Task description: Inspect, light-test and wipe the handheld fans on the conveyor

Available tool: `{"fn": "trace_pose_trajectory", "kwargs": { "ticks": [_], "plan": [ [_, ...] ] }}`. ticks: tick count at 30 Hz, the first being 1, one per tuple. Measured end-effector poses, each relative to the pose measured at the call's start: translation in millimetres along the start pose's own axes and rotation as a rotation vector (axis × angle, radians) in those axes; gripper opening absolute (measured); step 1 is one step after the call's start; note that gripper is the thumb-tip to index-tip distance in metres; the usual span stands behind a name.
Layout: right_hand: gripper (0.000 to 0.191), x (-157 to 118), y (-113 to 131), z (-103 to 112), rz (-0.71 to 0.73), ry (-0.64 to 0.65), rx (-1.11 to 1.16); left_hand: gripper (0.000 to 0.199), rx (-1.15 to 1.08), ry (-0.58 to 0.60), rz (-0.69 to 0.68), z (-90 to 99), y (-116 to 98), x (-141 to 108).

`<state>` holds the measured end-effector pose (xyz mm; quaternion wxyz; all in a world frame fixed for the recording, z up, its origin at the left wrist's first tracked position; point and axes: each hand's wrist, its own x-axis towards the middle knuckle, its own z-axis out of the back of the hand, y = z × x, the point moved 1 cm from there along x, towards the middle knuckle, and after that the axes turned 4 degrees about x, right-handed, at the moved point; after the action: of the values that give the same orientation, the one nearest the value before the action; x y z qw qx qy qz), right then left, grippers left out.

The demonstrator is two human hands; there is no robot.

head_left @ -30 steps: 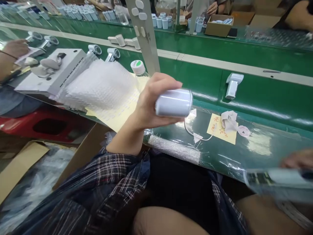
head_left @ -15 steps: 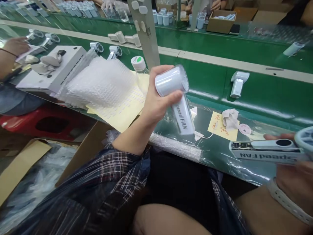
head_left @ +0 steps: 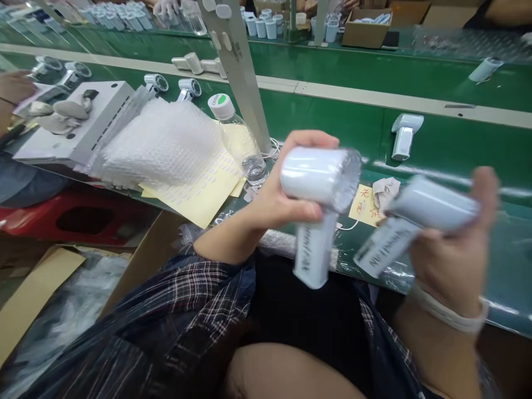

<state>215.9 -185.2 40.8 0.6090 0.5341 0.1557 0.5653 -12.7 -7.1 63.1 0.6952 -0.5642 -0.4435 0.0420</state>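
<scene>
My left hand (head_left: 286,188) grips a light-blue handheld fan (head_left: 311,174) by its round head. Its handle, with dark lettering, hangs down over the table's front edge. My right hand (head_left: 455,249) holds a second handheld fan (head_left: 434,202) of the same kind, tilted, its handle slanting down to the left. Motion blurs both fans and the lettering. The two fans are close together but apart. Behind them lie a yellow note (head_left: 359,205) with red writing and a crumpled whitish piece (head_left: 385,193), both partly hidden.
To the left are a clear bottle (head_left: 254,166), yellow sticker sheets (head_left: 203,202), bubble-wrap bags (head_left: 162,144) and a white box (head_left: 83,130). A metal post (head_left: 239,72) rises behind. Another fan (head_left: 403,138) lies on the green belt. A person's hand (head_left: 16,91) is at far left.
My right hand has swung left and turned its fan over, bringing it near the other. My left hand has moved right and slightly down, still gripping its fan. The view has shifted slightly.
</scene>
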Motion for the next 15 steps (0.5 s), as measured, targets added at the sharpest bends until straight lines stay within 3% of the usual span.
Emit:
{"fn": "trace_pose_trajectory", "kwargs": {
  "ticks": [2, 4, 6, 8, 10, 12, 15],
  "plan": [
    [0.093, -1.3, 0.7, -29.5, -0.044, 0.023, 0.097, 0.091, 0.103, -0.108, -0.155, -19.6, 18.6, -4.4],
    [0.115, -3.9, -1.5, -54.4, -0.083, 0.125, 0.250, 0.093, 0.187, -0.218, -0.184, -38.9, 41.6, -9.9],
    [0.135, -7.4, -7.7, -65.3, -0.110, 0.218, 0.325, 0.096, 0.211, -0.209, -0.099, -53.0, 62.3, -15.9],
    [0.140, -10.4, -19.3, -53.5, -0.141, 0.217, 0.244, 0.102, 0.243, -0.090, 0.022, -59.0, 74.6, -20.9],
    [0.136, -12.1, -36.9, -15.7, -0.188, 0.101, 0.039, 0.101, 0.313, 0.104, 0.163, -58.6, 77.7, -23.6],
    [0.136, -13.6, -59.8, 42.7, -0.279, -0.084, -0.251, 0.094, 0.408, 0.300, 0.291, -56.3, 74.5, -24.2],
    [0.132, -22.1, -99.0, 136.4, -0.600, -0.171, -0.769, 0.085, 0.531, 0.517, 0.387, -56.8, 67.3, -23.0]
  ]
}}
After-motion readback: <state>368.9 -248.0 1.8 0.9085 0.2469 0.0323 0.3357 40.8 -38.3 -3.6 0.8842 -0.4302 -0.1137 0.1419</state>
